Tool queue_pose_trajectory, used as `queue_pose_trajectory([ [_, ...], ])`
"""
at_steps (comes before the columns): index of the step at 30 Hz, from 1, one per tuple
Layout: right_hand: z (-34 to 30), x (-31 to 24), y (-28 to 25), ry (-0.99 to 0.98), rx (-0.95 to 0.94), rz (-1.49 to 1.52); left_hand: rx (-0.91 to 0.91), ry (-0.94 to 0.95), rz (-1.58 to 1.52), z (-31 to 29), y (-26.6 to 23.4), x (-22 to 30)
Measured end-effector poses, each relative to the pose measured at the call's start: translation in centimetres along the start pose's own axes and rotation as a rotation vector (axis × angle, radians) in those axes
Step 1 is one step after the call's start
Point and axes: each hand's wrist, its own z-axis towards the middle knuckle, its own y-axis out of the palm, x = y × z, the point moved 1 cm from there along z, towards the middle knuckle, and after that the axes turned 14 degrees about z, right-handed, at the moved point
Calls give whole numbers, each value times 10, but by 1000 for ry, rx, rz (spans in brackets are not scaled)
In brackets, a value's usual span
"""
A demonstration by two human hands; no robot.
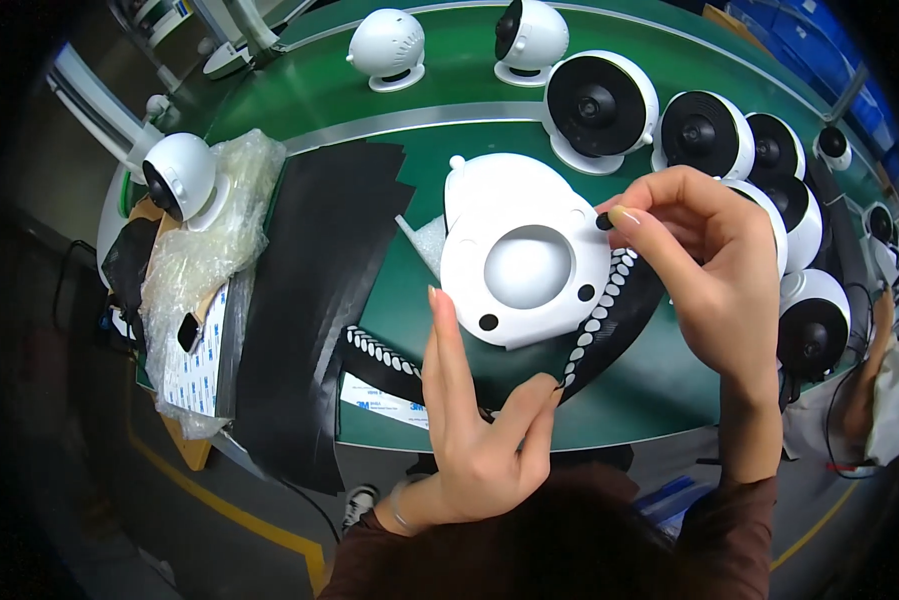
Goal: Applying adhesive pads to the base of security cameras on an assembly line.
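Note:
A white round base (525, 262) with a domed centre lies upside down on the green bench, two black round pads stuck on its lower rim. My right hand (709, 270) pinches a small black pad (604, 221) at the base's right edge. My left hand (479, 420) holds the end of a black strip (609, 320) with white empty spots, between thumb and forefinger. The strip curves up under the base's right side.
A row of white round devices with black fronts (601, 105) runs along the right. Two more white devices (389, 45) stand at the back. A black sheet (319, 280), plastic wrapping (204, 230) and another strip (379, 355) lie on the left.

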Motion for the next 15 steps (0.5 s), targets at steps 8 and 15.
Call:
queue_pose_trajectory([
  [8, 9, -3, 3, -17, -32, -212, 29, -25, -102, 0, 6, 0],
  [15, 10, -2, 9, -18, -7, -255, 34, -37, -137, -1, 8, -1],
])
